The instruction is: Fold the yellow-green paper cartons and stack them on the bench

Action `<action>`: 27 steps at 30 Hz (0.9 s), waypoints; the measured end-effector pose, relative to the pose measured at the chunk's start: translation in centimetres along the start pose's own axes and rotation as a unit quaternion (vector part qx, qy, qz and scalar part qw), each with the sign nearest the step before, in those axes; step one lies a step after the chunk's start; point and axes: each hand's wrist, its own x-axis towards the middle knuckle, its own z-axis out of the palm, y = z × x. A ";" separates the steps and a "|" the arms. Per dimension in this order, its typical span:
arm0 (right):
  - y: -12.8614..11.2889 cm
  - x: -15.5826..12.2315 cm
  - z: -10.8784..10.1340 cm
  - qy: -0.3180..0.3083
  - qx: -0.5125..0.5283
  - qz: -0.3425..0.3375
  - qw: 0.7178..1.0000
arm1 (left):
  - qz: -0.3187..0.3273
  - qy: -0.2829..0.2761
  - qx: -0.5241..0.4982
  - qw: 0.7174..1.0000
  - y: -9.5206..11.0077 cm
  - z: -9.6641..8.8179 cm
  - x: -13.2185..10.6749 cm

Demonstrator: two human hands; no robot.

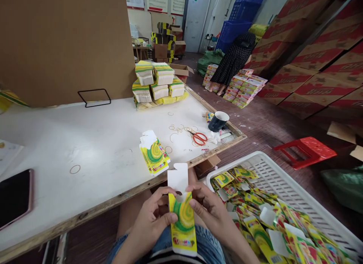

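Over my lap, both hands hold a flat yellow and green carton blank (183,222) with a white tab pointing up. My left hand (154,216) pinches its left edge, thumb on the printed face. My right hand (211,211) grips the right edge, thumb pressed near the top of the print. A small stack of the same flat cartons (154,154) lies on the white table (93,150) just ahead of my hands. To my right a white plastic basket (286,184) holds several more yellow cartons (255,222).
Bundled carton stacks (157,84) stand at the table's far side before a cardboard sheet (65,44). Red scissors (200,137), rubber bands and a dark mug (218,121) lie near the right edge. A phone (14,198) lies left. A person (234,59) bends over boxes; a red stool (306,151) stands on the floor.
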 end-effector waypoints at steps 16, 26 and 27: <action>0.8 0.1 -0.6 0.020 0.007 0.012 1.000 | 0.013 0.058 0.107 0.992 -1.2 0.4 0.8; 1.2 0.3 0.8 0.049 -0.129 0.074 0.988 | -0.008 0.030 0.016 0.999 -1.0 0.9 1.1; 1.3 0.2 0.8 0.052 -0.116 0.064 0.990 | -0.009 0.029 0.000 1.000 -1.0 1.0 1.1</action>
